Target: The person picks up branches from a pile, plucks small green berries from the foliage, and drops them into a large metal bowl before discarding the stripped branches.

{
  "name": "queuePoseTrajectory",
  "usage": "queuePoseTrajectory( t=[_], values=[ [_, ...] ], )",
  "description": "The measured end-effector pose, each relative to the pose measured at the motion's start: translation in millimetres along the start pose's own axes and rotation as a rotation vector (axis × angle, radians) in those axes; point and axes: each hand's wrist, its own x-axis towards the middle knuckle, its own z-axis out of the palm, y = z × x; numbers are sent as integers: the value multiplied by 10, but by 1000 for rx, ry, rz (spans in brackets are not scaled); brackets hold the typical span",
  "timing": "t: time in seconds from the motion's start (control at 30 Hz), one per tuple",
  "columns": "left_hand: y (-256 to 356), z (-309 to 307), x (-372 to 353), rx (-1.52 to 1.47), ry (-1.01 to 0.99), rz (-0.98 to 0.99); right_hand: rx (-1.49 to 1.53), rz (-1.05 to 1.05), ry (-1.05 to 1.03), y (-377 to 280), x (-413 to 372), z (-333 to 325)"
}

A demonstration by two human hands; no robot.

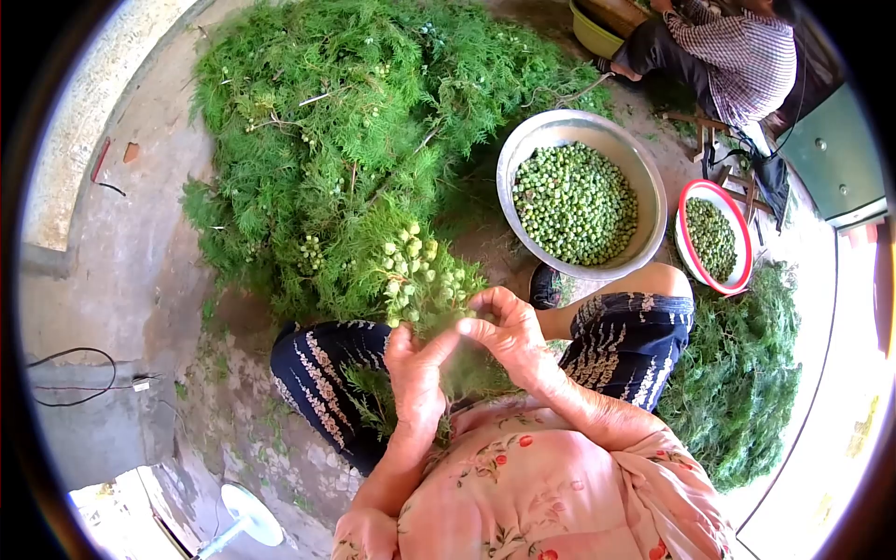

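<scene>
My left hand [415, 378] grips the stem of a green leafy sprig [420, 275] that carries a cluster of pale green round fruits. My right hand [504, 331] pinches at the sprig's fruit cluster with thumb and fingers, just right of the left hand. Both hands are raised over my lap, between my knees in dark patterned trousers. A large metal bowl [523, 149] full of picked green fruits stands beyond my right knee. A smaller red-rimmed bowl [737, 219], also holding green fruits, sits to its right.
A big heap of green branches [345, 121] covers the ground ahead. More cut greenery [737, 373] lies to my right. Another person in a checked shirt [737, 51] sits at the top right beside a yellow-green basin [593, 33]. A cable [75, 373] lies at left.
</scene>
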Motion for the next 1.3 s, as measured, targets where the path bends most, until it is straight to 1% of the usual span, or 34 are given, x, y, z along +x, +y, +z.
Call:
queuePoseTrajectory(
  t=[0.07, 0.17, 0.27, 0.37, 0.47, 0.57, 0.67, 0.7, 0.8, 0.83, 0.93, 0.97, 1.07, 1.3],
  values=[
    [42, 35, -40, 37, 13, -14, 62, 54, 16, 7, 10, 12],
    [21, 29, -48, 76, 31, -16, 188, 193, 23, -64, 4, 29],
    [20, 6, -33, 96, 42, -12, 369, 301, -22, -109, 17, -22],
    [39, -15, -25, 77, 43, -45, 474, 290, -68, -120, 22, -36],
    [65, -21, -20, 68, 31, -99, 512, 332, -125, -104, 37, -85],
    [69, -36, -16, 55, -17, -141, 599, 366, -232, -70, 72, -194],
    [85, -84, 36, 63, 6, -145, 627, 410, -328, -76, 113, -359],
    [92, -100, 47, 81, 14, -135, 584, 409, -336, -76, 124, -403],
    [97, -161, 79, 91, 7, -108, 753, 338, -298, -20, 121, -428],
    [91, -160, 81, 93, 12, -103, 758, 369, -335, -68, 110, -466],
    [57, -162, 84, 103, 19, -95, 776, 324, -241, -83, 88, -381],
    [48, -158, 82, 108, 16, -94, 732, 294, -246, -16, 95, -379],
    [53, -138, 58, 97, -2, -101, 721, 306, -202, -27, 90, -324],
    [74, -83, 18, 95, -18, -132, 581, 318, -290, -108, 115, -353]
  ],
)
